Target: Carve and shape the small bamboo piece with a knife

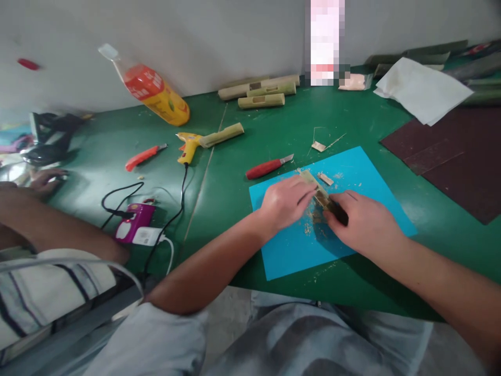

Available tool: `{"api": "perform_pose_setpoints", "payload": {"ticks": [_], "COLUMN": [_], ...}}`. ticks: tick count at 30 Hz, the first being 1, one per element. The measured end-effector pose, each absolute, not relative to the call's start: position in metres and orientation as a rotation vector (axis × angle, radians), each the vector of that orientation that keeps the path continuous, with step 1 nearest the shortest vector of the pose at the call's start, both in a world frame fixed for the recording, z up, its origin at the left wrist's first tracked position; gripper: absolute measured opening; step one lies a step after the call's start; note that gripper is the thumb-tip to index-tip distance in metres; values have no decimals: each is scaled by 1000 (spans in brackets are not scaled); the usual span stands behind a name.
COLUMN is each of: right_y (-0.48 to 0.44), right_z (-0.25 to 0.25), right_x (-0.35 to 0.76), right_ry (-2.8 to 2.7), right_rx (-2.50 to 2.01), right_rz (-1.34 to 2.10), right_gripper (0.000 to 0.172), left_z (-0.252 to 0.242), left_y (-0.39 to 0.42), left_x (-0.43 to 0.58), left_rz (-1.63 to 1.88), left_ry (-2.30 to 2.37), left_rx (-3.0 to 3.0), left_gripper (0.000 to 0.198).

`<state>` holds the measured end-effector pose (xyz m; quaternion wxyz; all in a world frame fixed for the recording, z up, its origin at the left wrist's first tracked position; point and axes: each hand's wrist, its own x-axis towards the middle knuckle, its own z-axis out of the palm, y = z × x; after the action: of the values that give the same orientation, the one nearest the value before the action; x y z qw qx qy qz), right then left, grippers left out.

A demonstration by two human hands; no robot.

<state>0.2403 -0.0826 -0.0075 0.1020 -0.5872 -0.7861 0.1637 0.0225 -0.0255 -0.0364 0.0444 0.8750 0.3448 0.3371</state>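
The bamboo (308, 179) is tan and brown, the sheet (284, 256) blue.

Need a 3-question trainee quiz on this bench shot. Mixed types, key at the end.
1. The left hand and right hand are both on which thing?
A) the orange-handled cutter
B) the bamboo piece
C) the yellow glue gun

2. True or false: the red-handled knife lies off the blue sheet, on the green table.

3. What colour is the socket block that the black plug goes into?

Key: 1. B; 2. True; 3. Purple.
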Motion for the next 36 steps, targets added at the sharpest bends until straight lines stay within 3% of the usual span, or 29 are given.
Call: {"api": "perform_pose_setpoints", "payload": {"ticks": [36], "right_y": [-81], "right_z": [-4], "right_x": [243], "right_ry": [-2325], "right_rx": [-1714], "right_rz": [511], "right_gripper": [20], "left_z": [-37], "left_y": [-13], "left_x": [16], "left_rz": [1051], "left_ry": [1065], "left_rx": [2556], "left_gripper": [16]}}
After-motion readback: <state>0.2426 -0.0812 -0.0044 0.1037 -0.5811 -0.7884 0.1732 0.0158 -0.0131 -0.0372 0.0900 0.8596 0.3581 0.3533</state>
